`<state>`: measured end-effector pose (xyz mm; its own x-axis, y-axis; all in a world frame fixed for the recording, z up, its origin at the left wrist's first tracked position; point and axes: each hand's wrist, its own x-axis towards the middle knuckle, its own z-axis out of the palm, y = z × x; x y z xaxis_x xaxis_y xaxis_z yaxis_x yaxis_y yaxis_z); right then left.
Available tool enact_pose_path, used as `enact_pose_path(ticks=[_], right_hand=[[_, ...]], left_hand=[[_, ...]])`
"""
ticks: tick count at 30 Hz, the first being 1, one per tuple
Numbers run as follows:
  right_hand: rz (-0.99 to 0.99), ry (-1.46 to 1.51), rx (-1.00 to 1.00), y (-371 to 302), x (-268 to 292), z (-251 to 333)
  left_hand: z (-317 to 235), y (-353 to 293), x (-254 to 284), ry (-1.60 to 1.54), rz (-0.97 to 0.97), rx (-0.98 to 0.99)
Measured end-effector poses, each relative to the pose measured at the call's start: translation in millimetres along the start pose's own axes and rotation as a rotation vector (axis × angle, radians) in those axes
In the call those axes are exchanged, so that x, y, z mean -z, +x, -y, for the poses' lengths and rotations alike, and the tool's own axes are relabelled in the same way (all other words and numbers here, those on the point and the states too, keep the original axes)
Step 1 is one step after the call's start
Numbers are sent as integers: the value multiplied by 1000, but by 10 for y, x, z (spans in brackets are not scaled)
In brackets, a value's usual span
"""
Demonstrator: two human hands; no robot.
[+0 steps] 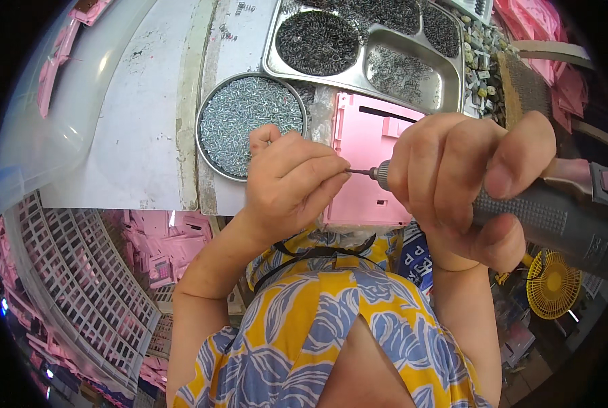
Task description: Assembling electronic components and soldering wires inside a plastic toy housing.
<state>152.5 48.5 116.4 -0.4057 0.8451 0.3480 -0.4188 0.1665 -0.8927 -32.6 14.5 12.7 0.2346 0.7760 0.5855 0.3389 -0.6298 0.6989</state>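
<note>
In my right hand (447, 170) is a dark grey electric screwdriver (555, 217), gripped round its body and lying almost level. Its thin bit (360, 172) points left, toward my left hand (294, 173). The thumb and fingertips of that hand are pinched together at the bit's tip; whatever they hold there is too small and hidden to name. Under both hands lies a pink plastic panel (362, 197) with a dark slot near its far edge. Just beyond my left hand stands a round metal tin (200, 139) full of small silvery screws (243, 115), partly covered by the hand.
A metal compartment tray (441, 80) with dark springs (317, 44) and small metal pieces stands at the back. Small parts (481, 75) lie right of it. A white plastic basket (79, 272) and pink parts (168, 238) are at lower left. A yellow fan (553, 284) is at lower right.
</note>
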Motion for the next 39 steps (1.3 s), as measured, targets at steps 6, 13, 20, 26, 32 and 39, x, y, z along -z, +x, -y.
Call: enact_pose_path(ticks=[6,13,20,26,32,39], right_hand=[[-30,-16,-35,-9,-53,-25],[39,-28,11,35,53,57],[113,-34,11,39,45,17],[87,-34,0,5,-18,39],[72,7,60,61,85,-54],[22,-49,132,250,304,-404]], left_hand=[[14,-19,55,45,-6,-101],[22,24,40,24,-20,-84],[15,-76,53,-22,-31,-51],[-38,-84,60,-11,-41,-61],[67,-86,111,51,-54,-1],[77,-78,196,147,203,-38]])
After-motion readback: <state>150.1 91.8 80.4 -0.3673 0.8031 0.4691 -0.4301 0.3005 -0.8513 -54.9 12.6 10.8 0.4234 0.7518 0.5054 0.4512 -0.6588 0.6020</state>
